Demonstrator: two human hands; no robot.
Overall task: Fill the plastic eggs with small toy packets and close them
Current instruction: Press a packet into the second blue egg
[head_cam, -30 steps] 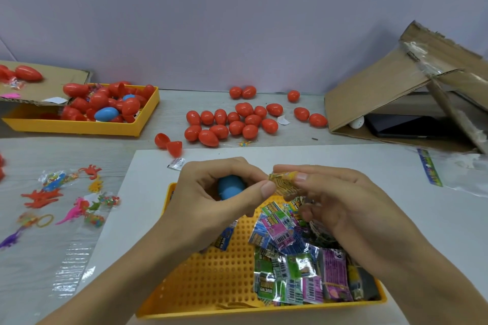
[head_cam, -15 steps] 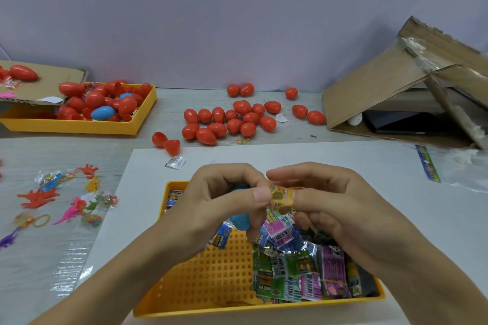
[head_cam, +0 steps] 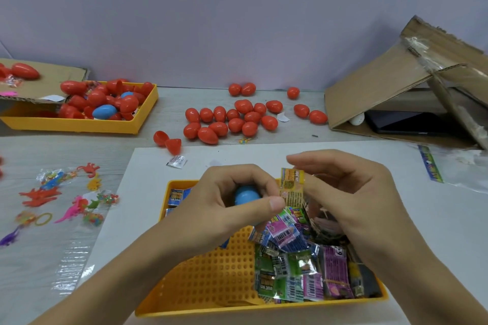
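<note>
Two hands are held close together above the yellow tray (head_cam: pixel 200 295). A blue egg half (head_cam: pixel 247 195) is gripped in the curled left hand (head_cam: pixel 232 203), and an orange toy packet (head_cam: pixel 291 187) is pinched upright by the right hand (head_cam: pixel 351 200), just beside the egg half. More packets (head_cam: pixel 303 266) are heaped against the tray's right edge; its left floor is bare.

Small packing workspace, plain wall, worktable (head_cam: pixel 435 219) strewn with red plastic eggs (head_cam: pixel 232 121), yellow trays (head_cam: pixel 211 282), torn cardboard box (head_cam: pixel 375 87)
</note>
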